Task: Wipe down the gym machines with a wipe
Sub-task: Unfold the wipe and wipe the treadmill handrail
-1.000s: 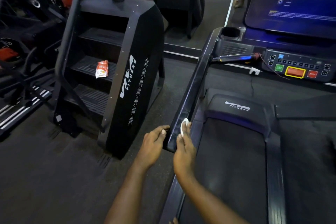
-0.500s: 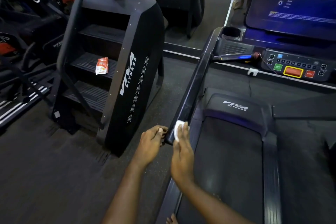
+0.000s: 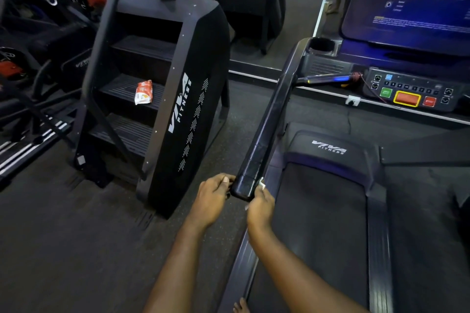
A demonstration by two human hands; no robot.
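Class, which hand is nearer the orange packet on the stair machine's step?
Left. The left hand is at the handrail end, on the packet side; the right hand, with the wipe, is beyond it.

Both forearms reached toward 12 o'clock; left hand [image 3: 215,198] curled, right hand [image 3: 260,208] at its 3 o'clock pinched a wipe [image 3: 262,183].

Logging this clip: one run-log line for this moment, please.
right hand presses wipe on handrail end | left hand grips handrail end | packet on stepper step
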